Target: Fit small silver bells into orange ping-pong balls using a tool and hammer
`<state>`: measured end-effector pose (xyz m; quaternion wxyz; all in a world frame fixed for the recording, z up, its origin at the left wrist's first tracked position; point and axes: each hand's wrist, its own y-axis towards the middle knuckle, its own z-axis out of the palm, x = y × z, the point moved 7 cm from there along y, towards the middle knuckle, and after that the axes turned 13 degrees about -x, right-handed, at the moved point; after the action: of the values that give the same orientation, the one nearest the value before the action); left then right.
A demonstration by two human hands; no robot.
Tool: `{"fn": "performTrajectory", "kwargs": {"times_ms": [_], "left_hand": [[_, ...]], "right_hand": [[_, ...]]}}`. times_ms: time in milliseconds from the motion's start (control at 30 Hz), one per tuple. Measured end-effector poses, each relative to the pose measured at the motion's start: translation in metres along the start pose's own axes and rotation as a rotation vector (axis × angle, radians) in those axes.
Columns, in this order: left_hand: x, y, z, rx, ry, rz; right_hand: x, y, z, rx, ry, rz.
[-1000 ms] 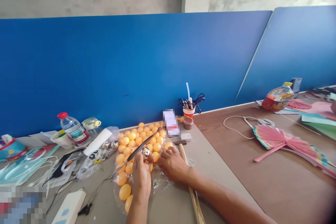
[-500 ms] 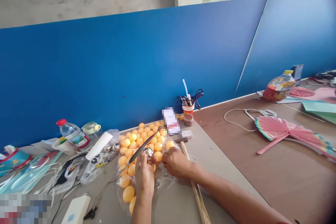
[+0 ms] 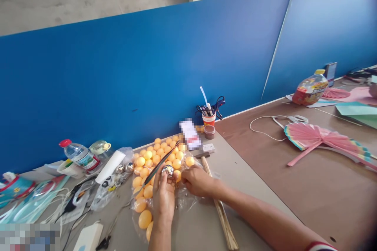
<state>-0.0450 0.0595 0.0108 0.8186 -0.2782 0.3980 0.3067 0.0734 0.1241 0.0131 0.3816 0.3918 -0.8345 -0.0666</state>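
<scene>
My left hand [image 3: 164, 198] is closed around a shiny silver ball [image 3: 167, 171], its mirrored top showing above the fingers. Just to the right, my right hand [image 3: 196, 180] has its fingers curled together over clear plastic; whatever they pinch is hidden. Under and behind both hands lies a clear plastic bag full of orange balls [image 3: 145, 219], like table tennis balls. A dark tweezer-like strip [image 3: 160, 163] slants across the bag behind my left hand. Beneath my right wrist passes the wooden handle of a hammer [image 3: 223, 219].
On the left are a red-capped bottle [image 3: 84, 156], more silver balls [image 3: 129, 167], cables and a white box [image 3: 88, 237]. A cup of pens [image 3: 209, 119] and a small round tub [image 3: 209, 132] stand by the blue partition [image 3: 118, 86]. A pink paper fan [image 3: 312, 136] lies right.
The view has shifted slightly. My left hand has turned a little, so more of the silver ball shows. My right hand stays nearly in place, fingers still curled.
</scene>
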Motion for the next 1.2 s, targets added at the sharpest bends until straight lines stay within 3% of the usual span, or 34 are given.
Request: {"fn": "performTrajectory", "kwargs": {"times_ms": [67, 200, 300, 533, 1033, 1200], "left_hand": [[0.001, 0.001, 0.0, 0.008, 0.004, -0.015], [0.003, -0.001, 0.002, 0.05, 0.056, -0.012], [0.005, -0.006, 0.007, 0.126, 0.11, -0.02], [0.007, -0.012, 0.01, 0.143, 0.164, -0.036], [0.017, -0.003, -0.002, 0.191, 0.379, 0.056], [0.014, -0.002, -0.003, 0.186, 0.456, 0.168]], "right_hand": [[-0.003, 0.006, -0.013, -0.02, 0.186, 0.125], [-0.003, 0.012, -0.025, 0.009, 0.795, 0.396], [0.001, 0.015, -0.031, -0.029, 1.069, 0.491], [0.001, 0.013, -0.028, -0.067, 1.05, 0.545], [-0.006, 0.01, -0.012, 0.046, 1.122, 0.619], [-0.011, 0.008, -0.009, 0.05, 1.116, 0.706]]}}
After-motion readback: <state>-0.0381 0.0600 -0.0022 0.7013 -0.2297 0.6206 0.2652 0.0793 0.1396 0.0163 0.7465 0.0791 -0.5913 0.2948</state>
